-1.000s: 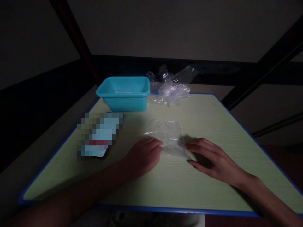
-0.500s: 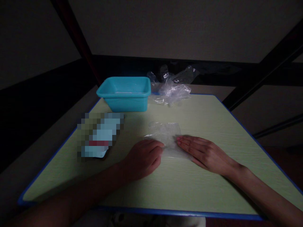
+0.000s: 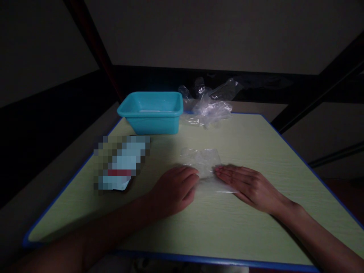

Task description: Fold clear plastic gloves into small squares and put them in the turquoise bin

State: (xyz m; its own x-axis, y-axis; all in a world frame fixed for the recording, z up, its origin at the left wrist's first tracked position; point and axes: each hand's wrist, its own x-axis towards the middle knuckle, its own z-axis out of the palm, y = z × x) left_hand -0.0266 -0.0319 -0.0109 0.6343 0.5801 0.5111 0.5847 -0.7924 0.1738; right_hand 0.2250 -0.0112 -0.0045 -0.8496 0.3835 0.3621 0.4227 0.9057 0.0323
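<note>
A clear, thin plastic piece (image 3: 206, 161) lies flat and slightly wrinkled on the table between my hands. My left hand (image 3: 176, 189) has its fingers curled together at the plastic's left side; whether it pinches the film is hidden under the fingers. From the right, my right hand (image 3: 248, 185) rests flat, its outstretched fingertips pressing on the plastic's right part. Behind them, a heap of crumpled clear plastic (image 3: 209, 108), some of it glove-shaped, sits at the table's back edge.
A turquoise basin (image 3: 153, 123) stands at the back left of the pale, blue-edged table (image 3: 199, 231). A pixelated phone-like object (image 3: 125, 163) lies in front of the basin. Dark bars and a wall are beyond the table.
The whole view has shifted slightly. My right fingertips are a little farther right along the plastic, which looks a bit smoother. The left hand's pose is nearly the same.
</note>
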